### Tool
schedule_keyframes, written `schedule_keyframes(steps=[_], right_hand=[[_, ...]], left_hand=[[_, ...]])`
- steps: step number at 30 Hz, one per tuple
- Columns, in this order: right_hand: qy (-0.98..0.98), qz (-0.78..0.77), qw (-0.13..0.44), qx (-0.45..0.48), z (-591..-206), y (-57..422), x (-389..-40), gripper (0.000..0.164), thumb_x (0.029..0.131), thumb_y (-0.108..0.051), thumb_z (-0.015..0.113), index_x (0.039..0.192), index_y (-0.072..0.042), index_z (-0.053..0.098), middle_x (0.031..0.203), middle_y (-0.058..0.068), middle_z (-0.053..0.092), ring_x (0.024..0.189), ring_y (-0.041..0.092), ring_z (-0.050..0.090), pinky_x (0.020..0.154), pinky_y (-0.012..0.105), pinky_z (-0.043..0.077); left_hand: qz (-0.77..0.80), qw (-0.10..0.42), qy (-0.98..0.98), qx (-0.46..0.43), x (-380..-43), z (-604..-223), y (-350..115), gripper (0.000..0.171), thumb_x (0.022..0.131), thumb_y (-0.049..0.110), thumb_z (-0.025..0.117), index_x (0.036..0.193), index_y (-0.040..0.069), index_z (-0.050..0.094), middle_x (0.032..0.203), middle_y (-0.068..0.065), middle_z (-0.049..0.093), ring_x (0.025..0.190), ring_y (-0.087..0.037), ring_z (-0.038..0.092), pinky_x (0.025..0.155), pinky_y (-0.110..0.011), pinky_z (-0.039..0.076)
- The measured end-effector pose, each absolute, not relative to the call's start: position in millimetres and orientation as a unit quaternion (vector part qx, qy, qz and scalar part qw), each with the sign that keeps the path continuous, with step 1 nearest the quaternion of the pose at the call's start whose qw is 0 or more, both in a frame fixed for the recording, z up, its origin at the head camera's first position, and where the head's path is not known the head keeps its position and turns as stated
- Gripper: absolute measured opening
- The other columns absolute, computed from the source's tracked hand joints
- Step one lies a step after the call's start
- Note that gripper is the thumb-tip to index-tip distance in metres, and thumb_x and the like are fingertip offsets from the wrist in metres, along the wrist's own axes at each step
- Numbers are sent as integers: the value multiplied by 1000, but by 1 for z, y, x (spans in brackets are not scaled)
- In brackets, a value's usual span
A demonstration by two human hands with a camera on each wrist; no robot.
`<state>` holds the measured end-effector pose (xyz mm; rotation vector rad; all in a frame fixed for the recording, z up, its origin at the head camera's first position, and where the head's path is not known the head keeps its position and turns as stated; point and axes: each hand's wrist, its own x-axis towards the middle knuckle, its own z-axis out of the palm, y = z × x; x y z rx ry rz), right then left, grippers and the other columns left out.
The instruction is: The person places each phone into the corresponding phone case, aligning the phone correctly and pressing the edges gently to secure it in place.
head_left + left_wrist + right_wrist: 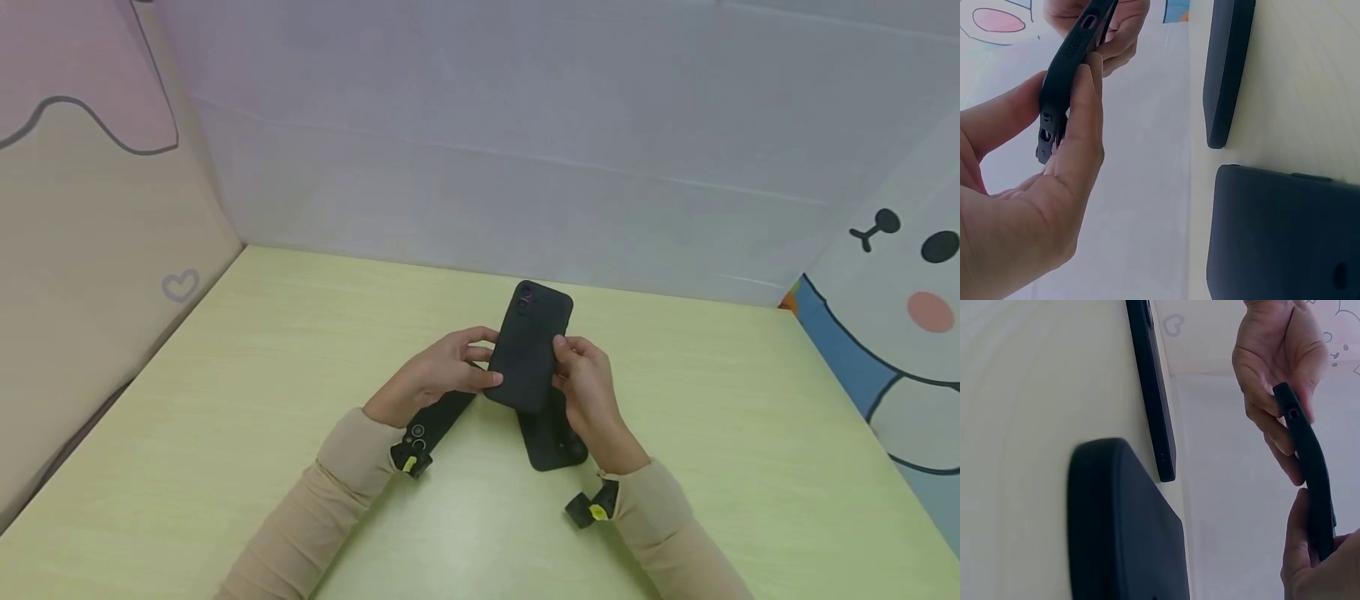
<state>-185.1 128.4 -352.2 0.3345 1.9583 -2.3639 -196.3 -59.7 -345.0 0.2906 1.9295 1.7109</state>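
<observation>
A black phone case (531, 354) is held up over the table, its back with the camera cutouts facing the head camera. My left hand (444, 367) pinches its lower left edge between thumb and fingers. On the opposite long edge, my right hand (588, 385) grips it with the thumb on the back. Seen edge-on in the right wrist view, the case (1311, 469) looks slightly bowed. The left wrist view shows a port hole and small speaker holes along one edge of the case (1066, 69). I cannot tell whether a phone is inside.
Two more dark phone-shaped pieces lie on the pale yellow table (225, 417): one with ringed camera openings (447, 412) under my left wrist, another (542, 442) beneath my right hand. A white wall (487, 167) rises behind, with printed panels at both sides.
</observation>
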Motion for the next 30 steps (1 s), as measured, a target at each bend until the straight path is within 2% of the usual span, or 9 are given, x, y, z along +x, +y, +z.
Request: schedule_keyframes(steps=[9,15,20,30], right_hand=[[622,-773,30,121,-354,131,-185,16,95,-16,48,97,0,52,77,-4,59,68,8,58,65,23,46],[610,-785,40,103,-353,131,-184,15,94,-19,50,89,-5,52,78,-2,57,68,12,57,66,26,46],[627,-774,43,79,-352,131,-185,23,95,-28,49,81,-10,51,77,-1,54,65,13,55,64,25,45],[653,-753,15,77,-352,137,-189,25,96,-29,45,93,-5,51,75,-4,55,68,9,56,64,24,48]], left_hand=[[653,287,692,111,-194,-345,-56,48,89,2,55,133,8,35,117,-21,59,88,-21,65,80,-33,52],[640,267,715,86,-194,-344,-55,46,88,0,56,130,8,39,110,-20,62,78,-19,65,74,-30,52],[633,252,729,74,-194,-342,-58,45,88,-1,54,130,8,40,108,-19,63,77,-18,65,79,-35,52],[615,259,740,86,-194,-339,-61,46,91,0,51,135,6,38,110,-19,60,76,-15,63,79,-34,52]])
